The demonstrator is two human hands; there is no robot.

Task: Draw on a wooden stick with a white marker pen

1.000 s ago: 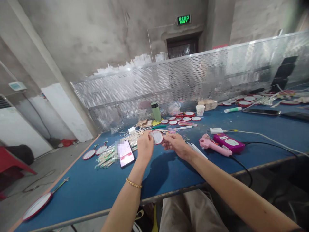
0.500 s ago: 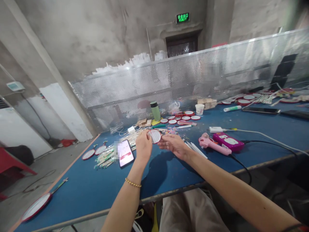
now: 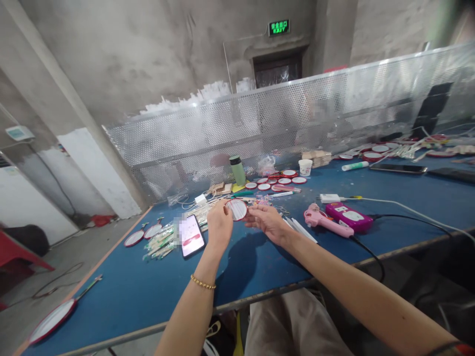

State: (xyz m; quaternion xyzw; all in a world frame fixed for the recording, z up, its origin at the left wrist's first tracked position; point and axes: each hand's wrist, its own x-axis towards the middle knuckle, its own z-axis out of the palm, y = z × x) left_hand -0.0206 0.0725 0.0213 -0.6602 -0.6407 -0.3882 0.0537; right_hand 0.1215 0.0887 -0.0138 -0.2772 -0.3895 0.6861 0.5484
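A small white round fan disc (image 3: 238, 209) with a red rim is held up over the blue table. My left hand (image 3: 219, 220) is closed on its left edge, the fingertips partly hidden behind it. At the disc's right edge, the thumb and forefinger of my right hand (image 3: 267, 222) pinch the rim, and the other fingers are stretched out below. A lit phone (image 3: 193, 236) lies just left of my left hand. Beyond the hands are thin wooden sticks (image 3: 208, 210) and a tangle of coloured strings (image 3: 264, 200). White strips (image 3: 302, 230) lie right of my right hand.
A pink glue gun (image 3: 326, 221) and a purple box (image 3: 349, 216) with cables sit to the right. Fans with handles (image 3: 54, 321) lie at the left. Toward the back stand a green bottle (image 3: 237, 170), a paper cup (image 3: 305, 167) and several red-rimmed discs (image 3: 285, 181).
Both hands keep their hold on the disc, which looks almost the same. The whole view has shifted slightly, with the scene a little farther left.
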